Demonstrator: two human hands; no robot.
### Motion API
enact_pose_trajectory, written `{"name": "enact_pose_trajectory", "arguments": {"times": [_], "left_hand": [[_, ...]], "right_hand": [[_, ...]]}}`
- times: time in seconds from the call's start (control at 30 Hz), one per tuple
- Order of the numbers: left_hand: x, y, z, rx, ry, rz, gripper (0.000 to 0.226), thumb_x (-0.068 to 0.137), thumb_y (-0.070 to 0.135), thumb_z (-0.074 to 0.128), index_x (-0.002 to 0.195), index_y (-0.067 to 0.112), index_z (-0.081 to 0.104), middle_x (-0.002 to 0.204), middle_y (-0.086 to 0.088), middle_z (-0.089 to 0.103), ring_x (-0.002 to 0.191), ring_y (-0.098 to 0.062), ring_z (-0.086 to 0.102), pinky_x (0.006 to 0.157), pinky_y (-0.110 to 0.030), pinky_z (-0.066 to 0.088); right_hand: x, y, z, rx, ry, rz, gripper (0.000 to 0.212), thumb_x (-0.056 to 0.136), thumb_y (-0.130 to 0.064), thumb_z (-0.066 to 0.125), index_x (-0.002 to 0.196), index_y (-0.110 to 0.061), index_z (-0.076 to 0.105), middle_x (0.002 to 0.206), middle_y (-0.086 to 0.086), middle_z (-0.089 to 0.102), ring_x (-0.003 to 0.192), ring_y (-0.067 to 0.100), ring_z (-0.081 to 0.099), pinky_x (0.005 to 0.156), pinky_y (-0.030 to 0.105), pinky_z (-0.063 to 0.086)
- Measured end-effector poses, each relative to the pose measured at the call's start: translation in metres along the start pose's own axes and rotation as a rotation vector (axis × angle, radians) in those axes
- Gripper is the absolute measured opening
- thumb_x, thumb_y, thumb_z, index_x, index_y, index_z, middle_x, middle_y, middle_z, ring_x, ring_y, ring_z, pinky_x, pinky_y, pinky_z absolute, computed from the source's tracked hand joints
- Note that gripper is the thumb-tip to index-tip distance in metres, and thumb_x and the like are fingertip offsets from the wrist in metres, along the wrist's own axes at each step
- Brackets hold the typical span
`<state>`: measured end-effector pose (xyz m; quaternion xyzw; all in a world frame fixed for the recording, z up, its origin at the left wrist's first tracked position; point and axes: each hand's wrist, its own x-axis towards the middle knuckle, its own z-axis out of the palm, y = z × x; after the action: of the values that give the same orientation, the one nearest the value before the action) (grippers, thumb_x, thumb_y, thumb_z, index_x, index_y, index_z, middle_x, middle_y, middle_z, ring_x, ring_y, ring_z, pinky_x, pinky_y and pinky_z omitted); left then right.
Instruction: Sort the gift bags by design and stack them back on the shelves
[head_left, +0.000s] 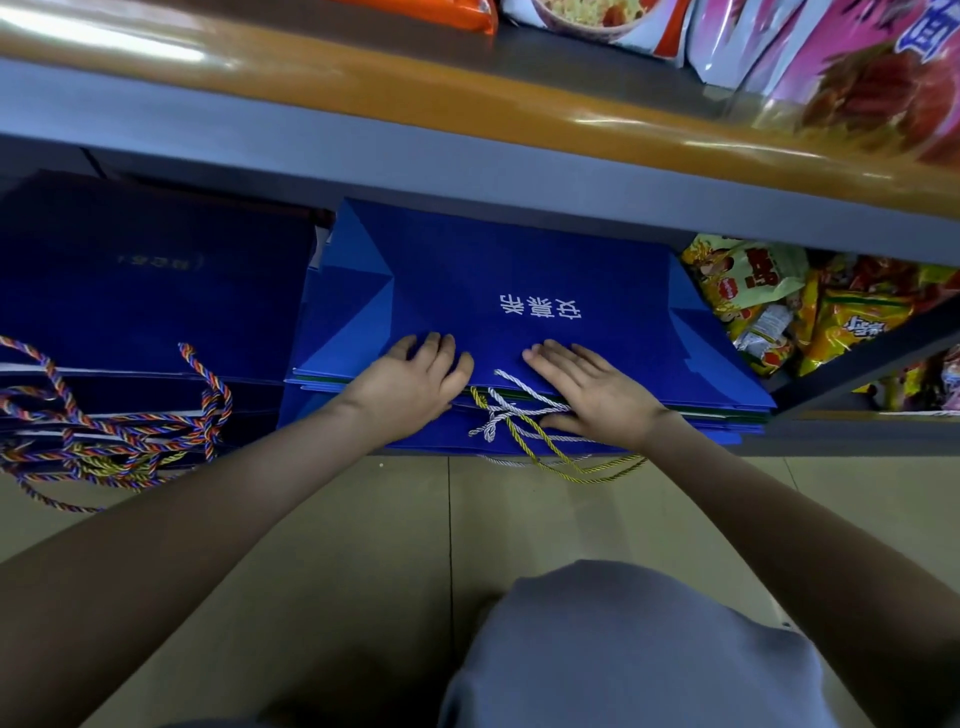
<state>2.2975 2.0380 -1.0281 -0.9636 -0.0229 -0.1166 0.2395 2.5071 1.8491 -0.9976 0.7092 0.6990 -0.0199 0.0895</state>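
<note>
**Two flat hands on one blue stack**

Nearest, grey cloth (623, 649) covers a knee above the tiled floor (363, 545). Two bare arms reach to the low shelf. The left hand (415, 382) and right hand (589, 389) both lie palm-down on the top bag (519, 260), fingers (550, 358) spread and almost straight, gripping nothing. This matte, bright blue paper bag lies folded flat, printed with white characters, atop the blue stack (337, 415); I cannot count its layers. One white twisted cord (511, 410) and one yellow cord (545, 452) hang from its front. Just left lies a second, navy stack (156, 286) with multicoloured cords (130, 441). Right, glossy snack packets (779, 306). Above, a grey shelf edge (467, 171).
</note>
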Motion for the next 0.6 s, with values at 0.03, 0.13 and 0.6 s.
{"name": "enact_pose_trajectory", "arguments": {"times": [0.03, 0.13, 0.6], "left_hand": [[0.000, 0.001, 0.000, 0.019, -0.002, -0.002, 0.057, 0.091, 0.044, 0.031, 0.130, 0.003, 0.028, 0.123, -0.016, 0.062, 0.110, -0.027, 0.062, 0.088, -0.038, 0.053], [0.002, 0.000, -0.003, 0.086, 0.010, 0.037, 0.060, 0.091, 0.045, 0.033, 0.135, 0.005, 0.024, 0.128, -0.017, 0.058, 0.114, -0.030, 0.058, 0.094, -0.043, 0.049], [0.002, -0.008, -0.023, 0.082, 0.002, 0.046, 0.075, 0.087, 0.055, 0.048, 0.138, 0.008, 0.019, 0.141, -0.019, 0.046, 0.126, -0.036, 0.048, 0.102, -0.053, 0.039]], "right_hand": [[0.000, 0.001, 0.002, -0.038, 0.023, -0.042, 0.081, 0.088, -0.049, 0.054, 0.150, -0.014, 0.015, 0.148, 0.018, 0.038, 0.138, 0.031, 0.035, 0.111, 0.050, 0.032], [0.000, -0.003, 0.006, -0.168, 0.072, -0.081, 0.089, 0.074, -0.036, 0.077, 0.145, -0.013, 0.028, 0.145, 0.021, 0.042, 0.135, 0.034, 0.040, 0.107, 0.057, 0.032], [0.000, -0.005, 0.008, -0.135, 0.222, 0.118, 0.082, 0.070, -0.012, 0.083, 0.136, -0.006, 0.035, 0.121, 0.028, 0.060, 0.110, 0.041, 0.061, 0.090, 0.053, 0.051]]}}
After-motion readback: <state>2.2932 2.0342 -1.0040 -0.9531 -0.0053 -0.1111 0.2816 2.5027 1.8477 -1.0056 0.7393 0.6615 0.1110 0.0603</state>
